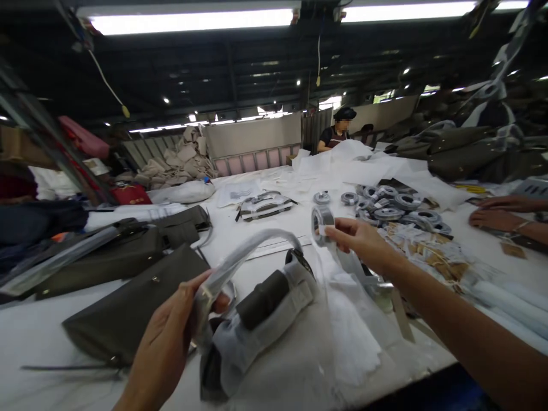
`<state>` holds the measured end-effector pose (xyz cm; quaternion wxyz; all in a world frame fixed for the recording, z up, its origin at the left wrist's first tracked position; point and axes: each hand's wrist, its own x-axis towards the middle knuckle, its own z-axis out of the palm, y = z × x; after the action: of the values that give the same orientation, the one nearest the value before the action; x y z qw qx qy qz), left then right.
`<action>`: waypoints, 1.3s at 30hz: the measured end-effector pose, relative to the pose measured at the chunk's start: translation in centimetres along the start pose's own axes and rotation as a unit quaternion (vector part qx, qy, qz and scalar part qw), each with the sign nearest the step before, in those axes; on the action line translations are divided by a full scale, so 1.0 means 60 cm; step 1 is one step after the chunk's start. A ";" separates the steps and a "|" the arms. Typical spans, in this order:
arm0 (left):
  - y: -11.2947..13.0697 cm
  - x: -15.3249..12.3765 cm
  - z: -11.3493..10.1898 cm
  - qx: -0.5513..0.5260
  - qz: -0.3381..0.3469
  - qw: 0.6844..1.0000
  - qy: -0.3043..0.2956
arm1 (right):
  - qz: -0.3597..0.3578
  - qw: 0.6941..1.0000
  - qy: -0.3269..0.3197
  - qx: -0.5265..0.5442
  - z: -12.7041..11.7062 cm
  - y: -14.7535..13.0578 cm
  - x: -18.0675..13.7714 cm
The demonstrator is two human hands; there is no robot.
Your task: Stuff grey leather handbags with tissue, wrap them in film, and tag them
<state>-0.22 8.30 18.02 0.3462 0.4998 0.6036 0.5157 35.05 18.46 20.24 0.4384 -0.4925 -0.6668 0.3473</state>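
My left hand [166, 331] is closed around the wrapped handle [252, 245] of a dark olive handbag [263, 299]. Pale plastic film partly covers the bag, which lies tilted on the white table. My right hand [363, 240] pinches a coiled strap [322, 224] with a white band around it, above the table beyond the bag. Similar coiled straps [387, 212] are heaped just past my right hand. To the left of my left hand lies another olive bag [132, 302] with small metal studs.
White sheets [351, 319] lie right of the handbag. Tagged packets [436, 251] sit near the coils. Wrapped straps [265, 205] lie farther back. A co-worker's hands [499, 212] rest at the right; another person [338, 131] is behind the table.
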 end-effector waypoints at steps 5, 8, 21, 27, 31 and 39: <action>0.060 -0.006 -0.002 -0.090 0.001 0.988 -0.129 | 0.045 0.976 -0.142 0.161 0.128 -0.061 -0.132; 0.079 -0.005 0.004 -0.071 0.026 0.983 -0.165 | 0.078 0.950 -0.145 0.266 0.206 -0.076 -0.148; 0.104 0.008 0.001 0.061 0.165 0.972 -0.157 | 0.053 0.855 -0.046 0.513 0.277 -0.143 -0.124; 0.106 0.022 -0.004 0.089 0.120 0.946 -0.287 | -0.026 0.937 -0.030 0.348 0.270 -0.132 -0.108; 0.097 0.015 0.000 0.035 0.037 0.952 -0.301 | -0.113 0.987 0.001 0.112 0.231 -0.107 -0.119; 0.085 0.016 0.000 -0.086 -0.057 0.974 -0.201 | -0.037 0.894 0.166 -0.416 -0.017 0.085 -0.186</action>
<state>0.79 9.08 23.05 0.5306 0.5267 0.5025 0.4343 39.24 9.15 13.34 0.3102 -0.6551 -0.6859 -0.0647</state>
